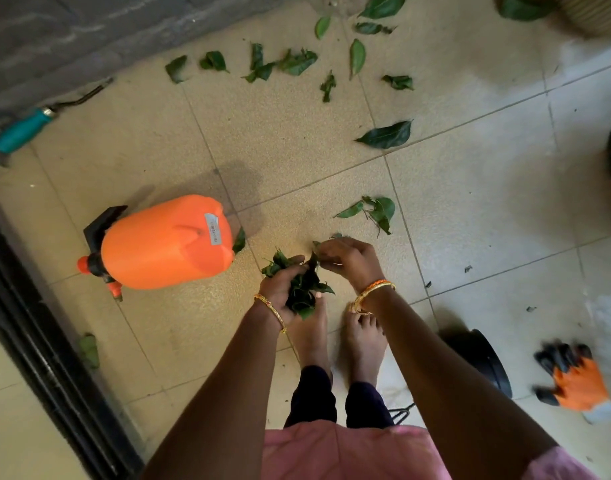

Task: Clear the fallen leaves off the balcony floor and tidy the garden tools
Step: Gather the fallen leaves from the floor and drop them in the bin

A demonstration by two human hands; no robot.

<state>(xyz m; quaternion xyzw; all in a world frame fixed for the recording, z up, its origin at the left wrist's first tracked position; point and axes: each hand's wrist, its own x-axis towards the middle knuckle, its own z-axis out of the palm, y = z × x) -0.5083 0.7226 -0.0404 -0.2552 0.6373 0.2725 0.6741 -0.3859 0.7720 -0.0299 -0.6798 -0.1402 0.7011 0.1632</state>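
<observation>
At frame centre, the left hand (279, 289) grips a bunch of leaves (302, 289); the right hand (349, 259) pinches another. An orange sprayer (165, 242) lies left, loose leaves (297, 62) scattered across the top.

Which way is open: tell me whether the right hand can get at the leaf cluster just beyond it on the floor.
Probably yes. The right hand sits just short of the leaf cluster, with only bare tile between them. It already pinches a leaf, so it may need to pass that to the left hand first.
</observation>
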